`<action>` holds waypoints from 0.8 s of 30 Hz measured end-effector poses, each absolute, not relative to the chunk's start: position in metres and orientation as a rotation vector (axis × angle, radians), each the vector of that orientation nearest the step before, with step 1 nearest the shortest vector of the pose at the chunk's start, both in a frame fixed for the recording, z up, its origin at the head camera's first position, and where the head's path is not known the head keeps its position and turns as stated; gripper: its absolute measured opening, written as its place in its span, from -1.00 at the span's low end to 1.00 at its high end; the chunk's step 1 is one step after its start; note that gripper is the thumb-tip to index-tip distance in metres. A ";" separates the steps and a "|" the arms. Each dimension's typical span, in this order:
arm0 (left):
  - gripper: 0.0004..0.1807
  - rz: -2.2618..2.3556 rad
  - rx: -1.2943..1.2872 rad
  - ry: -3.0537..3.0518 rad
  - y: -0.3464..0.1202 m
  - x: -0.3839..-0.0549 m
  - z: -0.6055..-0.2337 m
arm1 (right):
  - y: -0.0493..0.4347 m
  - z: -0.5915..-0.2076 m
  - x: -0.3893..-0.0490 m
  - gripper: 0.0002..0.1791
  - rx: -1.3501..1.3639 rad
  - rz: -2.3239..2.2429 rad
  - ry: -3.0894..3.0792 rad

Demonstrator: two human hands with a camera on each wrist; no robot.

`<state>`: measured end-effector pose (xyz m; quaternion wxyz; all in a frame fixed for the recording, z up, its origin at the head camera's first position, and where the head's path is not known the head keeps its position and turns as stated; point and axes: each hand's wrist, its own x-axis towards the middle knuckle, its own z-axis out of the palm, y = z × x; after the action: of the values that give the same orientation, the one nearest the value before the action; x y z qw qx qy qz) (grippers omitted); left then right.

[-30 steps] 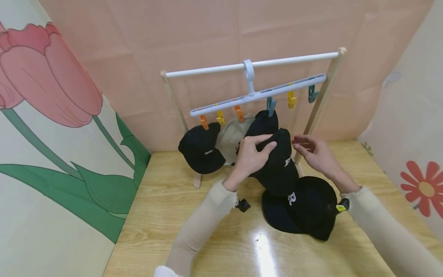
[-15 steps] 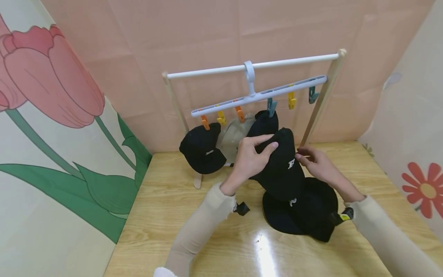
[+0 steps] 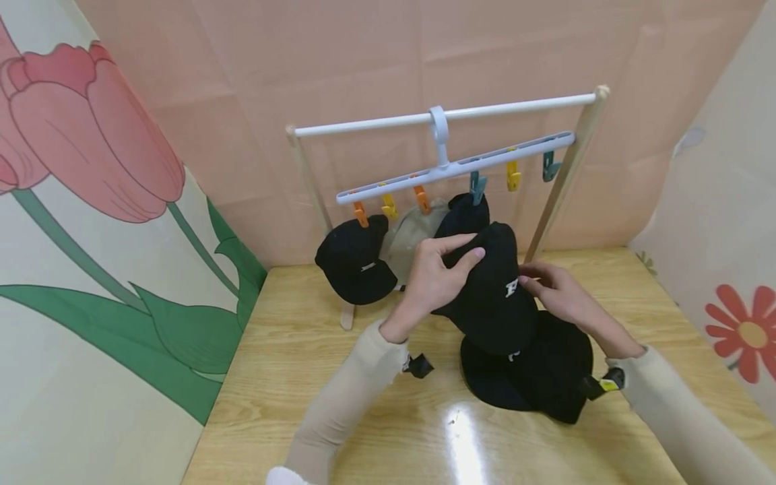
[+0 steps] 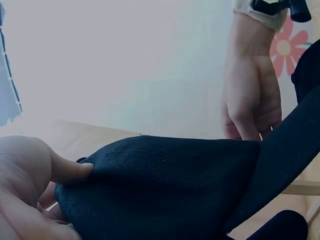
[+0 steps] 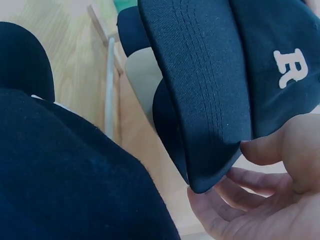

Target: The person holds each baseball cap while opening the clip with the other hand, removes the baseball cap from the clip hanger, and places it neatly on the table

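Note:
A black cap (image 3: 500, 306) with a white letter R (image 5: 291, 67) on its front is held up before the rack. My left hand (image 3: 433, 279) pinches the fabric of its crown between thumb and fingers, as the left wrist view also shows. On the other side, my right hand (image 3: 560, 293) holds the cap at the corner of its brim (image 5: 205, 95), thumb near the brim seam and fingers behind. Partly hidden below it, another black cap (image 3: 558, 367) lies on the table. The held cap covers most of that cap's letter.
Behind, a pale blue clip hanger (image 3: 400, 183) hangs tilted from a white rod (image 3: 515, 108). Clipped to it are a black cap (image 3: 351, 259), a beige cap (image 3: 406, 236) and a dark cap (image 3: 465, 219). A yellow clip (image 3: 512, 178) and a teal clip (image 3: 550, 168) hang at its right.
My right hand has moved down and in from beside the held cap to its right edge. The held cap has swung slightly to the right, while my left hand keeps its pinch.

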<state>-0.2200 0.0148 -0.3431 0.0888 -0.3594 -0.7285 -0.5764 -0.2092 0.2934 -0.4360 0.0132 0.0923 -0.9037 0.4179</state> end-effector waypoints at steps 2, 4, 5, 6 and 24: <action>-0.71 -1.732 -1.075 -2.153 0.012 -0.221 -0.344 | 0.294 -0.436 -0.208 -0.53 0.286 1.305 -2.817; -0.71 -1.746 -1.080 -2.142 0.010 -0.223 -0.345 | 0.294 -0.436 -0.207 -0.54 0.282 1.310 -2.814; -0.71 -1.748 -1.083 -2.140 0.008 -0.224 -0.345 | 0.295 -0.436 -0.207 -0.55 0.283 1.315 -2.811; -0.71 -1.748 -1.083 -2.137 0.007 -0.225 -0.346 | 0.295 -0.436 -0.206 -0.55 0.279 1.316 -2.810; -0.72 -1.821 -1.075 -2.142 -0.015 -0.238 -0.345 | 0.290 -0.426 -0.184 -0.53 0.228 1.484 -2.768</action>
<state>-0.2378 -0.0151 -0.3445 0.0657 -0.3565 -0.7100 -0.6037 -0.1844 0.2904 -0.4258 -0.0037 0.0724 -0.8789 0.4714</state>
